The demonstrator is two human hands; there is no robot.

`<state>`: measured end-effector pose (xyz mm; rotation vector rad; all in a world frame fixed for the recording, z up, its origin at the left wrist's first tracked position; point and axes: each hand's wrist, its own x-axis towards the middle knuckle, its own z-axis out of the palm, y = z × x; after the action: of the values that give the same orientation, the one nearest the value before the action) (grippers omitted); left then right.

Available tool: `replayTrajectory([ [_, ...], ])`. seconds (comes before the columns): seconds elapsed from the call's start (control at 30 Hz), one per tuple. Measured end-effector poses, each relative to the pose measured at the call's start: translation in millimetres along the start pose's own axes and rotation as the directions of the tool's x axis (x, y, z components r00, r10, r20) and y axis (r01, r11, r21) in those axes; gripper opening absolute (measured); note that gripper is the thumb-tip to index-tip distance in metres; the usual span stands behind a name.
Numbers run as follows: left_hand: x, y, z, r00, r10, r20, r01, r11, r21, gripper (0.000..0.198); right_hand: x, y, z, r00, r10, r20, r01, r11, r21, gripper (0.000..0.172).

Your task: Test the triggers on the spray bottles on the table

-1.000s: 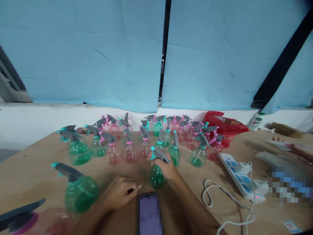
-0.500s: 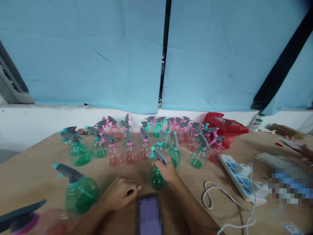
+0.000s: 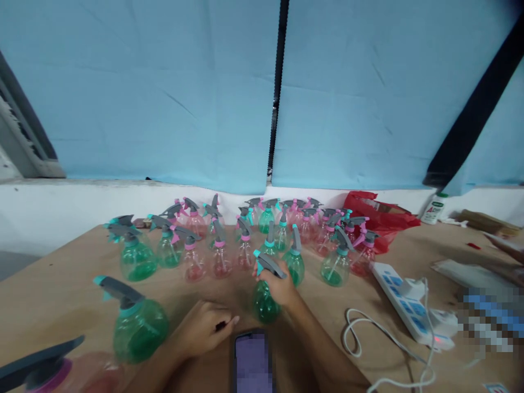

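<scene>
My right hand [image 3: 279, 285] is wrapped around the neck of a green spray bottle [image 3: 266, 305], just below its grey and turquoise trigger head. The bottle stands upright on the table, with green liquid in its lower part. To the left, my left hand [image 3: 207, 325] rests on the table in a loose fist, thumb stretched toward the bottle; a dark gap shows between thumb and curled fingers. A phone [image 3: 252, 363] lies below and between my hands. Left of my left hand stands another green spray bottle [image 3: 141, 330], and a pink spray bottle [image 3: 96, 374] is partly cut off at the lower left.
Several pink and green spray bottles [image 3: 195, 265] stand in rows toward the wall. On the right are a white power strip [image 3: 397, 297] with plugs, a looped white cable [image 3: 380, 327], a red plastic bag [image 3: 376, 221] and a white bottle [image 3: 434, 210].
The view has shifted slightly, moving everything a little to the right in the picture. Both hands keep the same pose, and the right still grips the green spray bottle.
</scene>
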<state>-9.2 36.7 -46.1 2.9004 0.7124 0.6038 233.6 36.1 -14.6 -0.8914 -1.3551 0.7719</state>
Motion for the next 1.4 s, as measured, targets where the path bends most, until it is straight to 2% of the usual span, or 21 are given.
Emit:
replayTrajectory([
  [0.13,0.4,-1.0,-0.1,1.000,-0.014,0.009,0.014,1.000,0.001,0.045,-6.2,8.0,1.8,0.996,-0.025,-0.084,0.017,0.995,-0.096,0.022],
  [0.27,0.5,0.8,-0.7,1.000,-0.023,0.012,0.023,1.000,-0.007,0.045,-17.3,15.1,4.1,0.962,-0.174,-0.211,0.136,0.974,-0.183,0.032],
  [0.5,-2.3,0.5,0.6,1.000,-0.027,-0.003,0.027,1.000,-0.003,0.046,-23.5,17.0,11.5,0.883,-0.386,-0.266,0.270,0.883,-0.384,0.016],
  [0.67,-1.7,0.1,1.2,1.000,-0.025,0.005,0.025,1.000,-0.010,0.045,-21.5,12.4,16.4,0.843,-0.467,-0.267,0.315,0.831,-0.459,0.010],
  [0.97,-0.7,3.4,1.6,1.000,-0.005,0.027,0.006,0.999,-0.036,0.042,-25.5,16.5,17.0,0.807,-0.501,-0.312,0.307,0.808,-0.503,0.016],
  [1.1,-0.5,5.8,0.8,1.000,-0.013,0.023,0.014,0.999,-0.048,0.043,-25.8,17.4,14.5,0.816,-0.500,-0.291,0.304,0.798,-0.520,0.016],
  [1.27,-1.0,8.4,-0.2,0.999,-0.029,0.028,0.030,0.999,-0.041,0.044,-25.3,22.6,7.5,0.851,-0.428,-0.305,0.242,0.835,-0.495,0.022],
  [1.33,-0.8,8.6,0.3,0.999,-0.032,0.033,0.034,0.999,-0.039,0.044,-23.5,18.9,6.4,0.859,-0.404,-0.316,0.222,0.848,-0.482,0.024],
  [1.4,-0.5,7.9,2.1,0.999,-0.037,0.036,0.039,0.998,-0.047,0.045,-19.7,8.3,9.7,0.844,-0.385,-0.373,0.197,0.870,-0.452,0.025],
])
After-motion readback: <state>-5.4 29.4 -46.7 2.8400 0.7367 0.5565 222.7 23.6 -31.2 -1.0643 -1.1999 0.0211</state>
